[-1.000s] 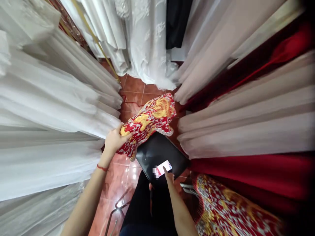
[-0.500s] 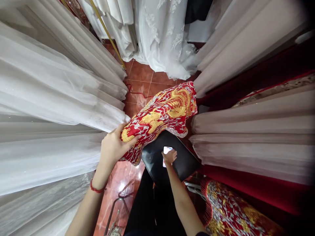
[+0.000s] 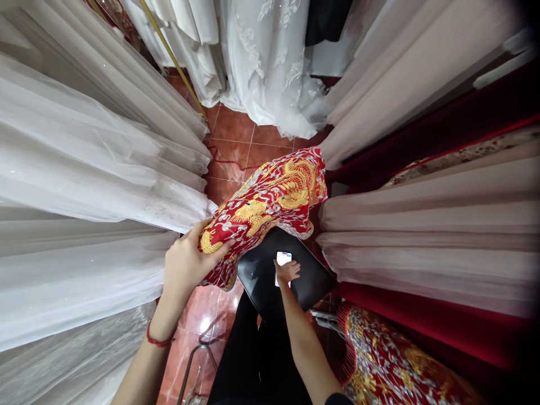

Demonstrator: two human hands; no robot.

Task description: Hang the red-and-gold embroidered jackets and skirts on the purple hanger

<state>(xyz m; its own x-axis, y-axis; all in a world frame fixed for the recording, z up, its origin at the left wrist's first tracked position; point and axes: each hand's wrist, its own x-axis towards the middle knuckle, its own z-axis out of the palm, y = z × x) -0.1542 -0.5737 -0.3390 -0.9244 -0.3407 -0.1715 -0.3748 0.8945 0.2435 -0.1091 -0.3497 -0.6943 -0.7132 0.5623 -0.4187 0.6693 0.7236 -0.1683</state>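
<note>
A red garment (image 3: 270, 197) with thick gold and silver embroidery stretches diagonally across the middle, partly over a black padded stool seat (image 3: 310, 267). My left hand (image 3: 185, 259), with a red cord at its wrist, grips the garment's near left end, thumb on top and the other fingers partly out of sight behind it. On the seat lies a phone (image 3: 284, 257) with a bright white screen, its content too small to read. My right hand (image 3: 288, 271) rests over the phone's middle, fingers spread toward the right and thumb at the phone's left edge.
White gowns (image 3: 84, 157) hang close on the left, with pale ones (image 3: 422, 242) on the right and a lace gown (image 3: 270, 67) ahead. Another red embroidered garment (image 3: 405, 365) lies lower right. A metal frame (image 3: 198, 351) stands on the tiled floor (image 3: 230, 126).
The whole view has shifted slightly, so most things sit a bit further left. My left hand keeps its hold on the garment. The right hand's fingers look more spread over the phone.
</note>
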